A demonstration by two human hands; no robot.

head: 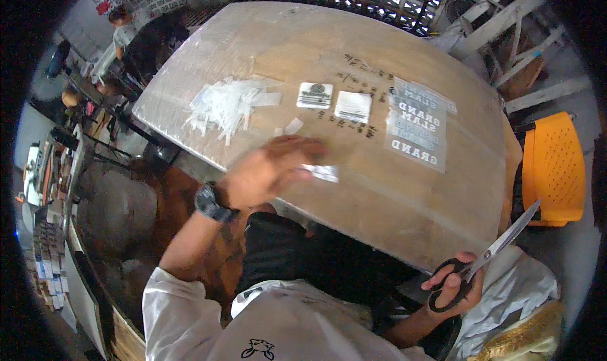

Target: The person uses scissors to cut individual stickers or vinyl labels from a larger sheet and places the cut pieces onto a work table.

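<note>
My left hand [280,166], blurred and wearing a dark wristwatch [212,204], is over the near edge of the table [294,34]. A small white piece with dark marks [324,172] is between its thumb and fingers. Off the table's near right corner, my right hand [455,285] grips black-handled scissors [502,240], the blades pointing up and away. Two small squares of white printed pieces, a left one [315,95] and a right one [353,107], lie mid-table. Right of them lies a translucent film sheet [417,128] with mirrored white lettering.
Clear film strips [220,107] form a loose heap on the left of the tabletop. Handwritten marks [365,67] cover part of the surface. An orange plastic chair back [554,171] stands at the right, beside white cloth [512,285]. Another person [124,34] is far left.
</note>
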